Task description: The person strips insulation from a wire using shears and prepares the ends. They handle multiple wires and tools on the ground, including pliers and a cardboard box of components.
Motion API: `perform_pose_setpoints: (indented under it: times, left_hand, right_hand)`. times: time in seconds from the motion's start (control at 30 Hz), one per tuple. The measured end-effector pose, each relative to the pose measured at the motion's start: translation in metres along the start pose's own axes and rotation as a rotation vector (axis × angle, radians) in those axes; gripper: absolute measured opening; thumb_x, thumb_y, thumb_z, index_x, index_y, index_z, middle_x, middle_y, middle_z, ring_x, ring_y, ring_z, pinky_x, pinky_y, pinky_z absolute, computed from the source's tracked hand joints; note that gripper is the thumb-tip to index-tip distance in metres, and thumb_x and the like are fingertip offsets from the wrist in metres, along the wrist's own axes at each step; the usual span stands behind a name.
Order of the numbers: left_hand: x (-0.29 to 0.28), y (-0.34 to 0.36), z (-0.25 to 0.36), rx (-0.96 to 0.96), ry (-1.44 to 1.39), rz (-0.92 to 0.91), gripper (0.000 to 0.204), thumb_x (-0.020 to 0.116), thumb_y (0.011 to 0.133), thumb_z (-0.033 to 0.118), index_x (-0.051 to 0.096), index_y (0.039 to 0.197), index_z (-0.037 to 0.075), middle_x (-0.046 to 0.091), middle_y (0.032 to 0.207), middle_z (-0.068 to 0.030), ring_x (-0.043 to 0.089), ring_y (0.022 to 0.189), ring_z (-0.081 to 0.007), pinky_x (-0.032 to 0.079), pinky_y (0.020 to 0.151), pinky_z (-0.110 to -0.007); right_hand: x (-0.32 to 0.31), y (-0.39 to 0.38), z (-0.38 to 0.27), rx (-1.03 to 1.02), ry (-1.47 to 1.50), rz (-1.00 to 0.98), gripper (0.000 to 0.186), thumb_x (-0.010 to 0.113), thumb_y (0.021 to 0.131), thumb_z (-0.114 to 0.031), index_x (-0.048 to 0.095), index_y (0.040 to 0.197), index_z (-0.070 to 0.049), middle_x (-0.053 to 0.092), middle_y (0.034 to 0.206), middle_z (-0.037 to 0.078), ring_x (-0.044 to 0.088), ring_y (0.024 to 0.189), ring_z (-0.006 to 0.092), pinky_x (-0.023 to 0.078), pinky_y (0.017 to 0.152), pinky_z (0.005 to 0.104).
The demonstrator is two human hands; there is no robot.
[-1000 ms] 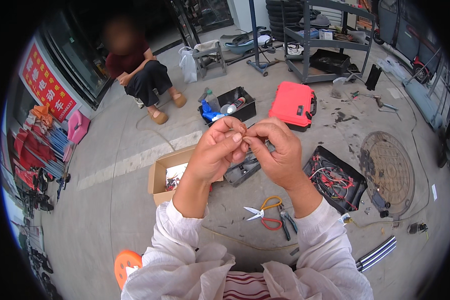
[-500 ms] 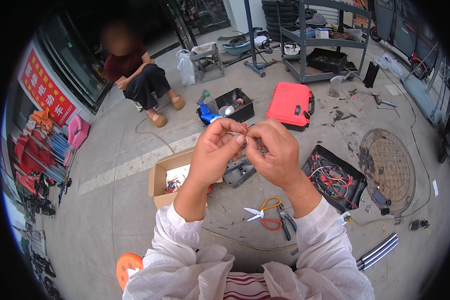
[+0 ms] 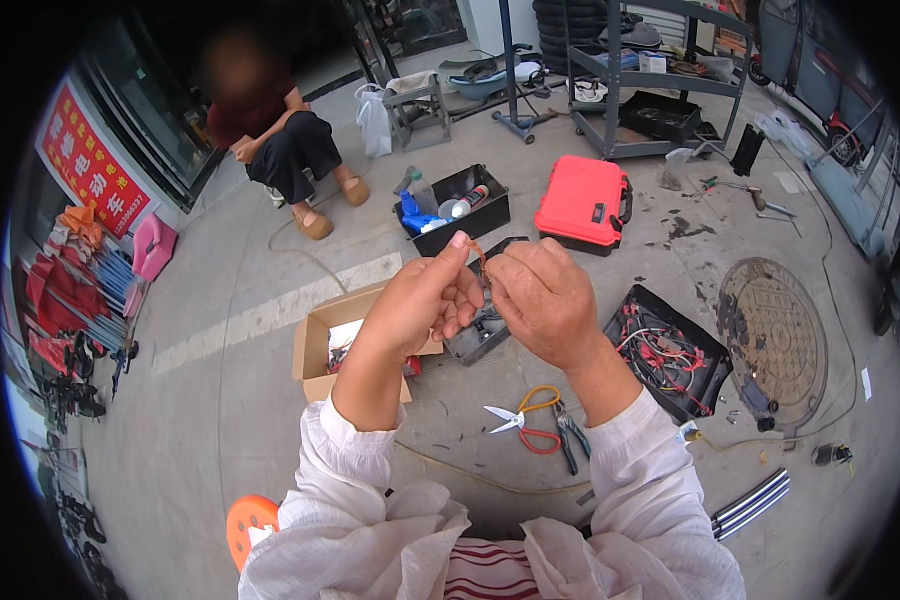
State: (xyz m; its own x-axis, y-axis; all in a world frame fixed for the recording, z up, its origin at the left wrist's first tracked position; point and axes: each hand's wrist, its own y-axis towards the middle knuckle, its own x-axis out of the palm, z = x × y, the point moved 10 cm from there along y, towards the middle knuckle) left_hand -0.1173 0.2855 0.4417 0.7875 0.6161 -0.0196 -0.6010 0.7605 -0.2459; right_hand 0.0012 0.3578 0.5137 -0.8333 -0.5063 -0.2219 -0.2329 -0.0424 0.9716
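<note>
Above a dark tray, my two hands are close together around a thin, copper-coloured piece of wire. My right hand pinches its lower part, with the fingers folded over it. The thumb of my left hand points up against the wire's upper end, its other fingers loosely curled below. Where exactly the fingertips meet the wire is partly hidden. On the ground below lie scissors with orange and red handles and pliers with dark handles.
An open cardboard box stands at left, a black tray of tangled wires at right. Farther off are a red case, a black bin with bottles and a metal cart. Someone sits at back left. An orange stool is near.
My left thumb has straightened upward and my left hand has turned, showing more of the wire. My right hand keeps its pinch. The view has shifted slightly.
</note>
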Motion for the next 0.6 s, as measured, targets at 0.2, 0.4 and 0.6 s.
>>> perform_pose_setpoints:
  times: [0.2, 0.4, 0.6]
  left_hand:
    - [0.004, 0.005, -0.002, 0.053, 0.016, -0.068, 0.06, 0.04, 0.095, 0.054, 0.06, 0.075, 0.001, 0.055, 0.058, -0.0032, 0.049, 0.045, -0.0074, 0.036, 0.04, -0.019]
    - [0.002, 0.008, -0.011, -0.031, -0.051, -0.083, 0.06, 0.039, 0.095, 0.055, 0.061, 0.083, 0.001, 0.059, 0.067, -0.0046, 0.053, 0.052, -0.0076, 0.037, 0.041, -0.019]
    - [-0.002, 0.015, -0.014, -0.005, -0.151, -0.101, 0.042, 0.052, 0.095, 0.041, 0.061, 0.089, 0.0, 0.058, 0.069, -0.0034, 0.052, 0.053, -0.0072, 0.039, 0.044, -0.019]
  right_hand:
    - [0.008, -0.003, -0.001, 0.008, -0.01, -0.069, 0.034, 0.07, 0.063, 0.0, 0.058, 0.094, -0.004, 0.057, 0.09, 0.007, 0.054, 0.074, 0.0245, 0.047, 0.062, 0.0325]
    - [0.014, -0.003, 0.0, 0.012, 0.004, -0.143, 0.029, 0.067, 0.065, -0.002, 0.06, 0.093, -0.004, 0.057, 0.09, 0.006, 0.054, 0.076, 0.0236, 0.048, 0.063, 0.0319]
    - [0.017, -0.006, 0.005, 0.048, 0.066, -0.158, 0.032, 0.067, 0.066, 0.003, 0.059, 0.095, -0.003, 0.058, 0.09, 0.008, 0.054, 0.072, 0.0263, 0.046, 0.061, 0.0348]
